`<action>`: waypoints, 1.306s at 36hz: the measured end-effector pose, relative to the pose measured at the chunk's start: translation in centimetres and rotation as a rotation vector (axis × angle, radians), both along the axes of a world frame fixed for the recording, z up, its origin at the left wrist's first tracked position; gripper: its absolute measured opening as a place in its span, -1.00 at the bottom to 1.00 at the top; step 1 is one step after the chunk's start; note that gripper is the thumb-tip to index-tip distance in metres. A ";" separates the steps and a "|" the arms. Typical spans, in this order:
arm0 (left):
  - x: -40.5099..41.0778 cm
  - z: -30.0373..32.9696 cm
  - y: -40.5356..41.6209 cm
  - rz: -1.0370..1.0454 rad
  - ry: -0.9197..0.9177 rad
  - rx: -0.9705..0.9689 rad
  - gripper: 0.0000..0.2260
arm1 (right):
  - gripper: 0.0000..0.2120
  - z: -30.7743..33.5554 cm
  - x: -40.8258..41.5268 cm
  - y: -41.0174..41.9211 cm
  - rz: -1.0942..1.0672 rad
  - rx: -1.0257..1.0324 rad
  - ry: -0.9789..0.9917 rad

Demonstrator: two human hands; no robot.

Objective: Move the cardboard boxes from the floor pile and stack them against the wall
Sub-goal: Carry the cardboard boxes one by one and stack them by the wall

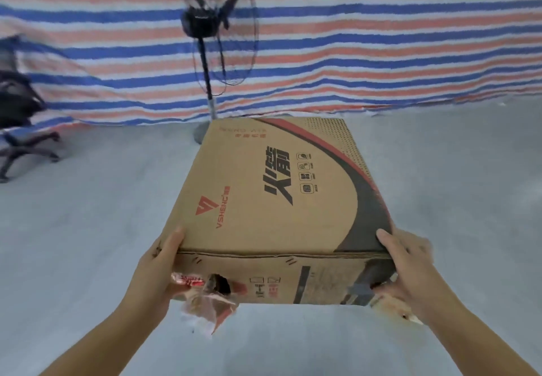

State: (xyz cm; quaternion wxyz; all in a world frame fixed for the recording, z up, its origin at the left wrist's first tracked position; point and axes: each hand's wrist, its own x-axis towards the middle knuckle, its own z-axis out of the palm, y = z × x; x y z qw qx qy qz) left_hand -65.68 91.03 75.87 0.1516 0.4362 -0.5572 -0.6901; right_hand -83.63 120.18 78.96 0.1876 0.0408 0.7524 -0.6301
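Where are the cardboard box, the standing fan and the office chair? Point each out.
cardboard box (272,187), head view: middle of its printed top face.
standing fan (202,23), head view: dark motor hub behind the wire cage.
office chair (17,105), head view: black seat at the left edge.

Two bare forearms, left hand (159,261), right hand (407,267), no sleeves visible

Soft, even, fairly bright light with no glare and only faint shadows on the pale floor (88,243), while the whole view is slightly blurred, most at the far left chair (20,117), and the wide lens bows the far striped tarp (381,38).
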 end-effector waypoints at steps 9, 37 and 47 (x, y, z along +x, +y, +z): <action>19.5 1.0 -4.6 0.469 -0.010 0.034 -0.66 | -0.77 0.4 9.7 -15.7 0.513 0.055 -0.054; 70.9 2.6 -8.4 1.539 0.033 0.017 -0.83 | -0.75 -1.1 59.5 -52.6 1.537 0.133 -0.092; 80.0 1.5 -16.2 1.744 0.033 -0.035 -0.74 | -0.76 -1.4 71.9 -66.5 1.770 0.106 -0.055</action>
